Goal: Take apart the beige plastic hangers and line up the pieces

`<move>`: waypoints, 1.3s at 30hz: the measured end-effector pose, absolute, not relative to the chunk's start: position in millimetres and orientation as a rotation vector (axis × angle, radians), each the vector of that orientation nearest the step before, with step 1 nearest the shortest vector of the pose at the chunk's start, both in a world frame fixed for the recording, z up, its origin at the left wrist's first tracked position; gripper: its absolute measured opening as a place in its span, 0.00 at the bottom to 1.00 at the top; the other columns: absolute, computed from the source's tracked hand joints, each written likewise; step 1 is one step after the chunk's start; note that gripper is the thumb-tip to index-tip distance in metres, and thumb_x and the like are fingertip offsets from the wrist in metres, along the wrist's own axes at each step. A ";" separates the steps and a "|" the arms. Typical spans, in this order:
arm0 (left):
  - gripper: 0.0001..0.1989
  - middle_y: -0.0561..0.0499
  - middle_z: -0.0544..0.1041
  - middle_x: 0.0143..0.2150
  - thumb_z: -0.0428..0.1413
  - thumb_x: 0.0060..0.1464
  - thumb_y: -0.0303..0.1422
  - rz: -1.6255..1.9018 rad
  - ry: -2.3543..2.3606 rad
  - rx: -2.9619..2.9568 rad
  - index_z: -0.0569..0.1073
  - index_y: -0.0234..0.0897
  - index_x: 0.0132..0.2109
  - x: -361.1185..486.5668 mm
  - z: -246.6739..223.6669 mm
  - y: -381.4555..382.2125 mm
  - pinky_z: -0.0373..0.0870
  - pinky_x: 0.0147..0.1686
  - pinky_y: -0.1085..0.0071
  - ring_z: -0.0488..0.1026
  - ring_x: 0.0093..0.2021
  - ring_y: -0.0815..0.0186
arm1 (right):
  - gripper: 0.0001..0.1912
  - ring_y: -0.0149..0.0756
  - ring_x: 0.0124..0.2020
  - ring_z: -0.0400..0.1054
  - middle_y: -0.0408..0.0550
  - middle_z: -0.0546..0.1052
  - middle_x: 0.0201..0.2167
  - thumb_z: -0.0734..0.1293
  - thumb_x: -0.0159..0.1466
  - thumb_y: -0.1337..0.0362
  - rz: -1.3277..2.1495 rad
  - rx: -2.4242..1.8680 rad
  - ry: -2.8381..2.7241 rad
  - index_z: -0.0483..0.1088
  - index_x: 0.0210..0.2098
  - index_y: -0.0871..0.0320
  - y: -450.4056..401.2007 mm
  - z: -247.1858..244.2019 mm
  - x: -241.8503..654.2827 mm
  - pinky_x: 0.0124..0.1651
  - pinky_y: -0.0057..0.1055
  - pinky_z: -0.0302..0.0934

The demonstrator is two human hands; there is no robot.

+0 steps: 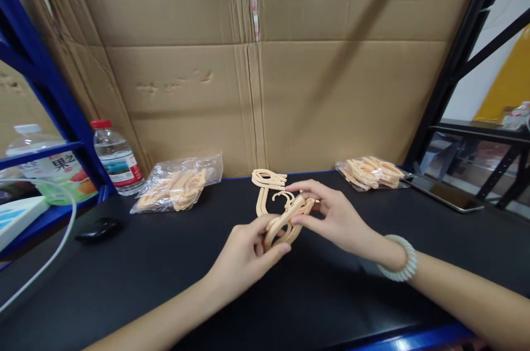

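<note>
Hangers: a pale folded bunch (286, 219), held in front of the person, above the black table (165, 285) and between the two hands; how many are in it I cannot tell
Long axis: slanting across the view, from the lower left end by the left hand up to the upper right end by the right hand
Left hand (244, 251): gripping the lower end, thumb on the near side, fingers curled round the far side
Right hand (339, 221): pinching the upper end between thumb and fingers, index finger stretched out toward the hook (284, 196)
Nearer hand: neither, since both touch the bunch, one at each end
Loose hangers (269, 179): on the table just beyond the bunch, toward the cardboard (331, 91)
Bags: one clear bag of hangers (178, 188) well off to the left, another bag (372, 171) to the right, near the dark tablet (447, 193)
Mouse (98, 229): on the table at the left, well apart from both hands
</note>
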State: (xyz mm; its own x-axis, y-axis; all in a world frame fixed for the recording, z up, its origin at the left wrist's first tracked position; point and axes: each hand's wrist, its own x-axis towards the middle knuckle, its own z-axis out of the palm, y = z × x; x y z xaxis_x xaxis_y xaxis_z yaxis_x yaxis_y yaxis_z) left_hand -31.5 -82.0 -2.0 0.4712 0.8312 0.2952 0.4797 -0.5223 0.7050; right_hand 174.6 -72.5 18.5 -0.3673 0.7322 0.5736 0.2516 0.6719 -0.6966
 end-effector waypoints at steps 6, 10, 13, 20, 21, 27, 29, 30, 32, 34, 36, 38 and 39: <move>0.12 0.58 0.67 0.23 0.48 0.62 0.38 0.936 1.140 2.139 0.66 0.37 0.32 -33.2 -13.7 -85.3 0.57 0.22 0.75 0.61 0.21 0.72 | 0.22 0.32 0.36 0.72 0.43 0.76 0.34 0.70 0.59 0.67 0.879 -0.806 -1.784 0.67 0.52 0.54 -67.6 3.1 181.5 0.40 0.29 0.70; 0.10 0.55 0.75 0.30 0.45 0.65 0.39 1.067 1.196 1.995 0.65 0.39 0.39 -40.4 -14.5 -81.4 0.62 0.23 0.75 0.66 0.19 0.72 | 0.13 0.31 0.29 0.71 0.46 0.77 0.35 0.69 0.59 0.65 0.940 -0.922 -1.823 0.73 0.45 0.57 -56.1 -1.7 197.7 0.34 0.29 0.69; 0.09 0.53 0.77 0.34 0.44 0.66 0.39 1.195 1.223 1.915 0.63 0.39 0.41 -45.6 -15.8 -77.2 0.67 0.26 0.74 0.72 0.23 0.70 | 0.09 0.31 0.28 0.70 0.46 0.78 0.33 0.68 0.61 0.64 0.847 -1.027 -1.982 0.76 0.40 0.57 -49.3 -1.9 206.7 0.33 0.30 0.66; 0.08 0.53 0.74 0.35 0.44 0.66 0.38 1.082 1.183 2.083 0.63 0.40 0.43 -49.1 -11.6 -77.9 0.67 0.30 0.72 0.73 0.30 0.67 | 0.09 0.36 0.34 0.67 0.48 0.75 0.29 0.68 0.61 0.59 0.590 -1.033 -1.957 0.78 0.31 0.57 -48.9 7.1 211.4 0.37 0.34 0.62; 0.08 0.53 0.73 0.34 0.43 0.66 0.38 1.047 1.179 2.114 0.62 0.41 0.43 -48.9 -10.2 -79.1 0.66 0.31 0.72 0.73 0.31 0.66 | 0.11 0.35 0.31 0.66 0.47 0.74 0.28 0.68 0.61 0.57 0.648 -1.026 -1.858 0.77 0.30 0.57 -48.7 7.3 210.7 0.34 0.32 0.61; 0.12 0.53 0.69 0.35 0.39 0.67 0.39 0.861 1.090 2.213 0.62 0.40 0.41 -45.8 0.0 -85.7 0.62 0.35 0.70 0.67 0.33 0.65 | 0.12 0.30 0.28 0.70 0.43 0.74 0.27 0.73 0.56 0.58 1.137 -0.883 -1.446 0.71 0.31 0.59 -46.9 -2.3 201.4 0.34 0.29 0.68; 0.12 0.54 0.66 0.32 0.40 0.66 0.40 0.741 1.051 2.243 0.63 0.40 0.41 -44.8 3.8 -87.1 0.60 0.32 0.71 0.64 0.31 0.66 | 0.12 0.30 0.29 0.71 0.44 0.75 0.29 0.74 0.55 0.59 1.221 -0.842 -1.419 0.72 0.33 0.60 -48.7 -6.1 197.4 0.35 0.30 0.71; 0.12 0.55 0.66 0.31 0.41 0.66 0.40 0.686 1.029 2.251 0.63 0.40 0.41 -44.4 5.5 -87.6 0.58 0.31 0.71 0.63 0.30 0.66 | 0.12 0.29 0.29 0.72 0.44 0.75 0.29 0.74 0.55 0.60 1.247 -0.823 -1.411 0.72 0.33 0.60 -50.1 -7.5 195.6 0.35 0.29 0.71; 0.12 0.55 0.66 0.30 0.44 0.64 0.43 0.620 0.951 2.205 0.64 0.40 0.41 -43.5 7.8 -88.1 0.58 0.29 0.72 0.62 0.29 0.67 | 0.11 0.28 0.28 0.72 0.44 0.76 0.30 0.74 0.55 0.61 1.272 -0.790 -1.390 0.72 0.32 0.60 -52.9 -9.3 192.2 0.34 0.27 0.72; 0.15 0.54 0.68 0.31 0.44 0.63 0.47 0.591 0.862 2.024 0.64 0.39 0.43 -41.7 8.1 -87.5 0.60 0.27 0.72 0.64 0.28 0.67 | 0.11 0.28 0.28 0.72 0.44 0.76 0.29 0.75 0.55 0.61 1.285 -0.769 -1.361 0.72 0.32 0.60 -55.5 -9.7 189.3 0.33 0.26 0.72; 0.19 0.50 0.71 0.34 0.42 0.63 0.51 0.599 0.810 1.784 0.63 0.39 0.43 -38.8 6.4 -85.8 0.61 0.24 0.73 0.67 0.29 0.65 | 0.11 0.28 0.27 0.71 0.43 0.75 0.29 0.74 0.55 0.61 1.313 -0.761 -1.338 0.72 0.33 0.60 -57.6 -9.0 186.7 0.31 0.25 0.71; 0.20 0.47 0.74 0.37 0.42 0.62 0.52 0.638 0.797 1.601 0.62 0.38 0.41 -35.2 3.9 -83.3 0.62 0.23 0.73 0.70 0.28 0.65 | 0.12 0.28 0.28 0.72 0.43 0.75 0.29 0.74 0.56 0.60 1.349 -0.757 -1.330 0.71 0.33 0.60 -59.3 -7.8 184.7 0.31 0.25 0.71; 0.20 0.46 0.74 0.37 0.43 0.62 0.51 0.657 0.788 1.537 0.62 0.38 0.41 -33.5 2.8 -81.9 0.62 0.23 0.73 0.71 0.27 0.65 | 0.12 0.28 0.28 0.72 0.43 0.75 0.29 0.74 0.55 0.60 1.366 -0.756 -1.329 0.71 0.32 0.60 -60.0 -7.2 183.9 0.31 0.24 0.71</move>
